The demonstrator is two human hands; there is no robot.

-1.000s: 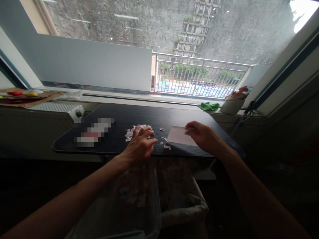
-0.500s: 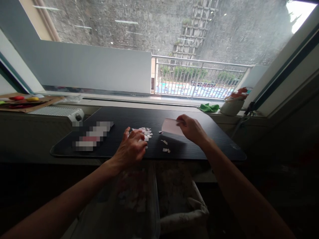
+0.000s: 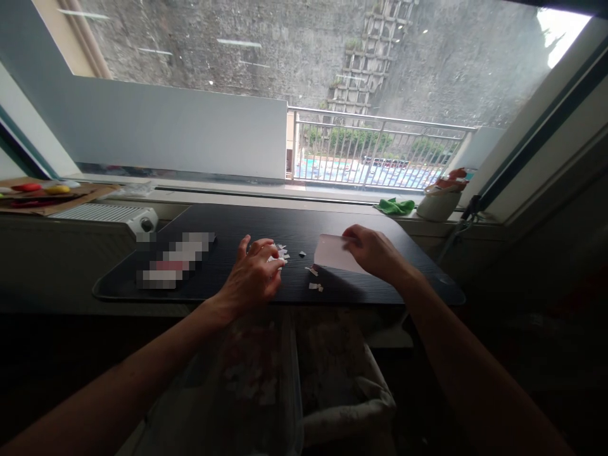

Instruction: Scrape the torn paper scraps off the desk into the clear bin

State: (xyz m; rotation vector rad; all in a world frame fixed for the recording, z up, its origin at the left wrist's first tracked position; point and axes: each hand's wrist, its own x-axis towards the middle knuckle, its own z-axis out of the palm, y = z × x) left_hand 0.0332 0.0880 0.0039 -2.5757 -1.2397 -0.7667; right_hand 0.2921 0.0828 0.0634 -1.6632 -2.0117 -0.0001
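Dark table (image 3: 332, 221) ran wide under the window, with its front edge just past both wrists and its rounded right corner near the right forearm. Bare stretch of top lay open behind the hands up to the sill. Clear bin (image 3: 247, 392) sat below the front edge, under the left arm, with a lined basket (image 3: 351, 392) just beside it on the right. White heater (image 3: 114, 214) stood off the table's left end; pale pot (image 3: 439, 202) and green cloth (image 3: 396, 205) sat on the sill at far right, well apart from the hands. Blurred flat item (image 3: 173, 259) lay on the left part of the top. Right hand (image 3: 375, 252) pinched a white card (image 3: 332, 252), grip closed on its right edge, card tilted with its lower edge at the table. Left hand (image 3: 251, 278) lay with curled fingers on the paper scraps (image 3: 279, 252), grip loose, not clearly holding any. A few stray scraps (image 3: 314, 286) lay between the hands near the front edge.
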